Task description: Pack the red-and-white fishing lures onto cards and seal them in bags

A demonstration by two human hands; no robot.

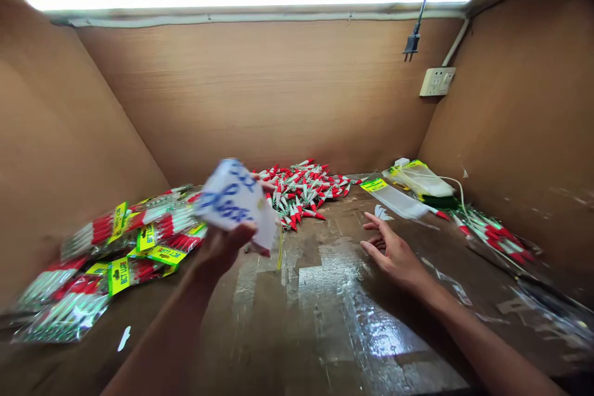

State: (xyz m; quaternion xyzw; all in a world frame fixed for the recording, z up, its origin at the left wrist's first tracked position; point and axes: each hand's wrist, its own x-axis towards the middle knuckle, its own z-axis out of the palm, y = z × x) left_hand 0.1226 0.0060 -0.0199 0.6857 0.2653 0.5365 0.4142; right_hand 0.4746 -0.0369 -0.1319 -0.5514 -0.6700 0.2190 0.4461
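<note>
My left hand is closed around a white block or card with blue handwriting, held tilted above the table. The card is slightly blurred, and a thin yellow edge shows at its lower right. My right hand hovers over the table with its fingers apart and nothing in them. Beyond both hands lies a loose pile of red-and-white fishing floats, partly hidden by the card. Nearest my right hand is a clear bag with a yellow header, lying flat behind it.
Filled bags with yellow headers are heaped on the left. At the right lie stacked clear bags and more red-and-white pieces beside a cable. A plug hangs near the wall socket. Tape covers parts of the table.
</note>
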